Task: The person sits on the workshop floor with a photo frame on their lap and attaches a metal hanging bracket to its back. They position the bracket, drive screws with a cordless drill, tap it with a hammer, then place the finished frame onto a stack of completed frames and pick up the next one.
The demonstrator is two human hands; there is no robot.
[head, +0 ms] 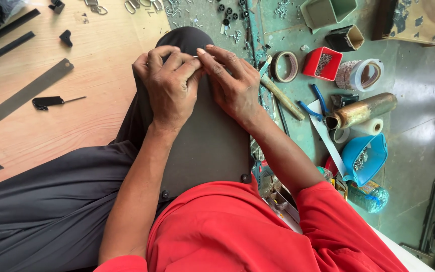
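A dark grey flat panel (212, 146) lies across my knee, with two round black studs near its lower edge. My left hand (169, 83) and my right hand (232, 83) meet at the panel's far end. Their fingertips are bunched together around something tiny that I cannot make out, maybe a small metal piece. Both hands press against the panel's top edge over my knee.
A wooden board (76, 100) with metal strips (23, 95) and a black-handled awl (49, 102) lies to the left. On the green floor at right sit a red tray of nails (323, 63), tape rolls (363, 74), a hammer (280, 93), blue pliers (313, 103), a metal bottle (361, 111) and a blue tub (366, 158).
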